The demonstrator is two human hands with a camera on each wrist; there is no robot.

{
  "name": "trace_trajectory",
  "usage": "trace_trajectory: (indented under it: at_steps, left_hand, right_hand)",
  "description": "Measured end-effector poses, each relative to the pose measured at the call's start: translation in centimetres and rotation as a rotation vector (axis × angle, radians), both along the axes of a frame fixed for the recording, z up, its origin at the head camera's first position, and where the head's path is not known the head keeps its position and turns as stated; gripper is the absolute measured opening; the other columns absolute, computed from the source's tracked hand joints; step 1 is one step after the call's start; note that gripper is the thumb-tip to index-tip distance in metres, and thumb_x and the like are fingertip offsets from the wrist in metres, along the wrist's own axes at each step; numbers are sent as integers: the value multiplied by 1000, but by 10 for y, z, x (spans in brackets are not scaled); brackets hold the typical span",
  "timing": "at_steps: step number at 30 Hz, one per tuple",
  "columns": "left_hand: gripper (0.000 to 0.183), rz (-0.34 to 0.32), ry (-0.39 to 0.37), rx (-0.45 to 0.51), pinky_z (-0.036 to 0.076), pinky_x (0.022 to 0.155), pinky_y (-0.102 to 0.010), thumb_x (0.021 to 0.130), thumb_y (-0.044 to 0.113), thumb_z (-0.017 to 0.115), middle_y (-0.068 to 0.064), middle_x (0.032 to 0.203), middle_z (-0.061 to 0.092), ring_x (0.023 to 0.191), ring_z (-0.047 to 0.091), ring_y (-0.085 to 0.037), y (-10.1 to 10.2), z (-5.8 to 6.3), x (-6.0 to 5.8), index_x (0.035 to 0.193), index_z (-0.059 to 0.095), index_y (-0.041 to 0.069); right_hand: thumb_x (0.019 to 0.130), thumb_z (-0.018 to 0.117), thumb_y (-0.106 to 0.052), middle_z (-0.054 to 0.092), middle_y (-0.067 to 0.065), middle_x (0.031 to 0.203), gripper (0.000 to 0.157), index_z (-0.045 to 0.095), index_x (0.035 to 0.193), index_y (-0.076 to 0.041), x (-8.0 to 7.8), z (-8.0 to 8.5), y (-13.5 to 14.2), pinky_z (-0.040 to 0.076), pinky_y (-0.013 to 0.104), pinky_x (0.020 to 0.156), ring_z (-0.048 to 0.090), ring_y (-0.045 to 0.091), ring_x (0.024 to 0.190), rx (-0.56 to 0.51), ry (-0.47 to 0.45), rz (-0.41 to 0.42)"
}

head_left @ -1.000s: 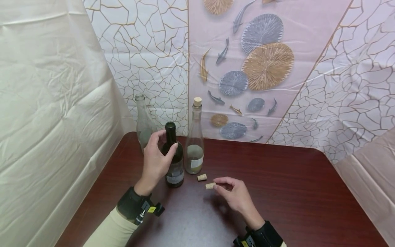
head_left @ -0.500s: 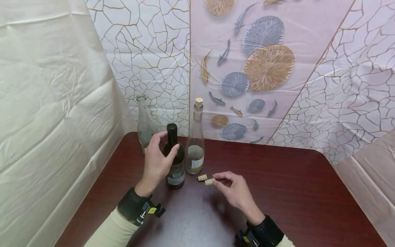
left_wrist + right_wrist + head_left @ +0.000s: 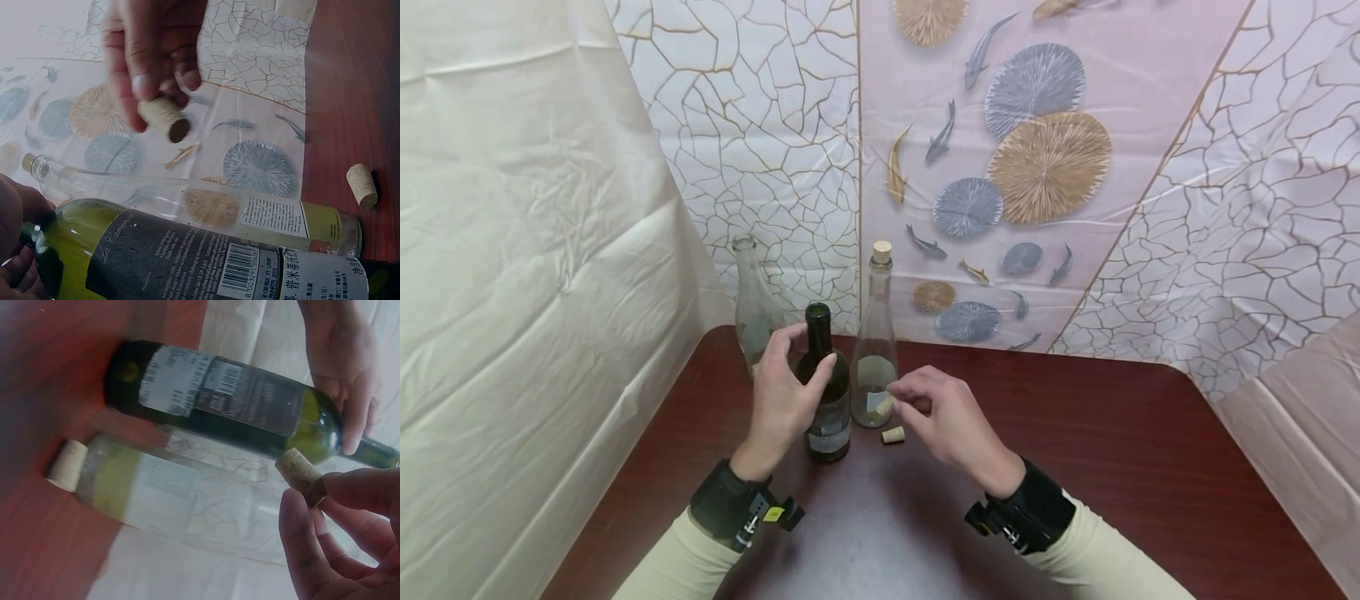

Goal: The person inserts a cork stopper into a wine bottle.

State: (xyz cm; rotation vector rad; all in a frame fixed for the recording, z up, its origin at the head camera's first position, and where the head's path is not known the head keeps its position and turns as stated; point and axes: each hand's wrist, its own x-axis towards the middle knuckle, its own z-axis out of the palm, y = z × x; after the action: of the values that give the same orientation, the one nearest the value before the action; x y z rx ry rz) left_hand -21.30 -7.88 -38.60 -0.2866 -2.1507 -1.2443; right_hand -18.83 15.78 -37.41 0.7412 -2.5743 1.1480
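Note:
My left hand (image 3: 782, 387) grips an uncorked dark green wine bottle (image 3: 829, 429) around its neck and shoulder. The bottle stands upright on the table, with its paper labels readable in the left wrist view. Between thumb and fingers my right hand (image 3: 951, 421) pinches a small cork (image 3: 301, 477), raised above the tabletop. In the head view this cork overlaps the lower part of a clear bottle (image 3: 872, 337). That clear bottle stands just right of the green one, a cork stopper (image 3: 882, 252) in its mouth. A second loose cork (image 3: 892, 435) lies on the table by its base.
Behind my left hand, another clear glass bottle (image 3: 749, 287) stands without a stopper at the back left. The dark red table (image 3: 1075, 467) ends at hanging patterned cloth (image 3: 925, 317) at the back. Pale fabric (image 3: 550, 333) hangs along the left side.
My right hand has lifted the cork from low over the table and carried it up and left toward the bottles. The left hand has stayed on the green wine bottle.

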Motion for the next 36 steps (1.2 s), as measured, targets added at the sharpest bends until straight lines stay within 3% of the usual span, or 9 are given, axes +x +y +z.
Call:
trace_trajectory:
  at_steps: [16,36]
  left_hand:
    - [48,-8,-17,8,58,97,-50,92,12,81,-17,117,63,110,67,-32,1,-1,1,133,57,1]
    - [46,-31,21,41,59,99,-49,92,9,80,-16,116,62,108,64,-28,2,-4,-1,132,58,1]
  right_hand:
    - [98,71,-7,72,1,108,23,78,119,-11,-18,45,-21,53,28,75,65,12,87,205,146,61]
    - [100,66,-4,71,7,115,26,75,124,-5,-28,94,-41,57,32,80,70,18,96,227,267,127]
